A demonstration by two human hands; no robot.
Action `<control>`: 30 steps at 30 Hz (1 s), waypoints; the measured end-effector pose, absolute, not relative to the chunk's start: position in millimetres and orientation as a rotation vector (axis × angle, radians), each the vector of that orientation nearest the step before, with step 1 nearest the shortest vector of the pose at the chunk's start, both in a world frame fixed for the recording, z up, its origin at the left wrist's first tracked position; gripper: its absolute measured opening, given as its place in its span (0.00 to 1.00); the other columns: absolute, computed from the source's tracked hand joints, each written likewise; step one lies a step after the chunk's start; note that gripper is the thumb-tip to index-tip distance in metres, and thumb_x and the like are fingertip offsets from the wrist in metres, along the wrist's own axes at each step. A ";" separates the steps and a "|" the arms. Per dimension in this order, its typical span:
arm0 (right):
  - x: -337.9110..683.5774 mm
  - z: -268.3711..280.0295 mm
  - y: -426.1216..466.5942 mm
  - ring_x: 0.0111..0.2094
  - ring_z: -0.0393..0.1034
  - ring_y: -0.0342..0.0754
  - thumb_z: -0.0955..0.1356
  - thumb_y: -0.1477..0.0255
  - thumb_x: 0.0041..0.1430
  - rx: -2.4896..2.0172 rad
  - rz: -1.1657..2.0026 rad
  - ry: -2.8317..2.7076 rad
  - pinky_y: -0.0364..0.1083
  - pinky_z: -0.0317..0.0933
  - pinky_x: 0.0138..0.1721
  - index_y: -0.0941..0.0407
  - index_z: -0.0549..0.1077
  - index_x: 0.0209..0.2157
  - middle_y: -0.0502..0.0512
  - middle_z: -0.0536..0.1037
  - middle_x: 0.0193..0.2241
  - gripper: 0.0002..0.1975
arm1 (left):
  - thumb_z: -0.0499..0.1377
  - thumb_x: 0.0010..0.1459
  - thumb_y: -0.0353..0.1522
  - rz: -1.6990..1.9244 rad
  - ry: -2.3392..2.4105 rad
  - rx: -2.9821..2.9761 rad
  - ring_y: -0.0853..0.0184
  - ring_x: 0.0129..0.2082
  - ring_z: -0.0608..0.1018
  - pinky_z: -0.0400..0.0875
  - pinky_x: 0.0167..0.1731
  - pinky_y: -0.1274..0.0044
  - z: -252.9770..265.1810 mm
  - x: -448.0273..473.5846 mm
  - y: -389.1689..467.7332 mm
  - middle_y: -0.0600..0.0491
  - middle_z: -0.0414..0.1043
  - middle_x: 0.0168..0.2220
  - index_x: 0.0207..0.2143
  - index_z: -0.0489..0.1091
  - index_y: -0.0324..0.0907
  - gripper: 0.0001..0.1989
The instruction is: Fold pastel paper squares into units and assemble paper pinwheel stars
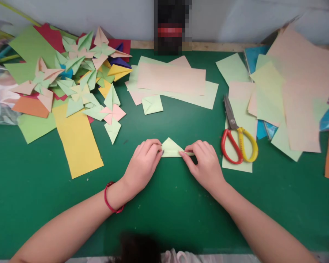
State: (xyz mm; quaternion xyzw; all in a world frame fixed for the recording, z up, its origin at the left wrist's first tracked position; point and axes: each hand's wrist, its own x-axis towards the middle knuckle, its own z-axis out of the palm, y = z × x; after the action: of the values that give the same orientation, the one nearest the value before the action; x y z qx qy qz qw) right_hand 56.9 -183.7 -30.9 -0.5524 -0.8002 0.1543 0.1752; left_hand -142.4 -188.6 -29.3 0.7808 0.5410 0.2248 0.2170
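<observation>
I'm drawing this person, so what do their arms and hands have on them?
The left hand and right hand wear no gloves. A thin red cord bracelet loops around the left wrist; the right wrist has nothing on it. No sleeves show on either arm.

Most of the view is filled by a broad, flat, deep-green tabletop [164, 204], marked by a few tiny pale specks between the centre and 6 o'clock. At 12 o'clock, its far side is bordered by a narrow, light-brown strip that looks like wood [222, 46]. Behind this, a plain, pale-grey wall [117, 18] is seen from 11 to 1 o'clock, partly hidden at 12 by a dark pixelated patch with a red band [170, 30]. The surface is lit softly.
</observation>
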 end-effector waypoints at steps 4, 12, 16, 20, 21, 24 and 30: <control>56.8 -30.5 -182.0 0.29 0.58 0.47 0.61 0.67 0.60 -1.573 0.429 -2.286 0.47 0.50 0.31 0.55 0.64 0.27 0.53 0.67 0.25 0.09 | 0.49 0.60 0.28 0.576 1.502 2.224 0.65 0.40 0.69 0.67 0.39 0.71 -29.7 -141.5 -189.4 0.48 0.66 0.41 0.34 0.62 0.40 0.04; 57.3 -30.4 -181.0 0.27 0.56 0.47 0.60 0.68 0.61 -1.538 0.285 -2.397 0.47 0.47 0.30 0.55 0.64 0.27 0.53 0.67 0.24 0.10 | 0.48 0.60 0.27 0.534 1.515 2.317 0.65 0.39 0.69 0.66 0.37 0.72 -29.4 -141.1 -189.9 0.47 0.67 0.40 0.34 0.62 0.39 0.04; 58.0 -30.3 -179.4 0.27 0.55 0.47 0.60 0.67 0.61 -1.540 0.198 -2.485 0.47 0.46 0.30 0.55 0.64 0.26 0.53 0.66 0.24 0.11 | 0.48 0.60 0.27 0.495 1.523 2.357 0.66 0.37 0.69 0.64 0.36 0.73 -29.4 -141.0 -190.0 0.47 0.67 0.41 0.34 0.62 0.39 0.05; 58.9 -30.6 -177.7 0.27 0.55 0.48 0.59 0.67 0.62 -1.509 0.192 -2.526 0.48 0.45 0.30 0.55 0.63 0.26 0.53 0.66 0.24 0.12 | 0.47 0.60 0.26 0.462 1.532 2.385 0.66 0.36 0.68 0.63 0.34 0.74 -30.0 -141.1 -190.8 0.47 0.67 0.42 0.35 0.63 0.39 0.06; 59.2 -30.6 -177.6 0.27 0.55 0.48 0.59 0.67 0.62 -1.504 0.202 -2.522 0.48 0.45 0.30 0.55 0.63 0.26 0.53 0.66 0.23 0.12 | 0.47 0.60 0.25 0.456 1.531 2.389 0.65 0.36 0.68 0.63 0.34 0.74 -30.2 -141.2 -190.9 0.47 0.67 0.42 0.35 0.63 0.39 0.06; 59.5 -30.4 -177.4 0.27 0.55 0.47 0.59 0.66 0.62 -1.501 0.249 -2.486 0.48 0.45 0.31 0.55 0.64 0.25 0.52 0.66 0.23 0.12 | 0.48 0.59 0.24 0.432 1.531 2.404 0.65 0.36 0.68 0.63 0.34 0.74 -30.4 -141.4 -191.1 0.47 0.66 0.43 0.36 0.63 0.39 0.07; 59.3 -29.9 -176.8 0.27 0.57 0.45 0.61 0.65 0.61 -1.538 0.290 -2.429 0.47 0.46 0.31 0.56 0.63 0.25 0.51 0.67 0.22 0.12 | 0.48 0.59 0.25 0.428 1.541 2.406 0.65 0.36 0.68 0.62 0.34 0.74 -29.6 -141.4 -190.8 0.47 0.67 0.43 0.37 0.64 0.39 0.07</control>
State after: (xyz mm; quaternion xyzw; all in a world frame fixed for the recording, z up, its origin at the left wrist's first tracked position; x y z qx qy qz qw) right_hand 59.3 -176.8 -29.9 -0.5281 -0.8339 0.0996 0.1258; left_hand -141.4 -190.8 -29.6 0.8263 0.5290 0.1470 0.1258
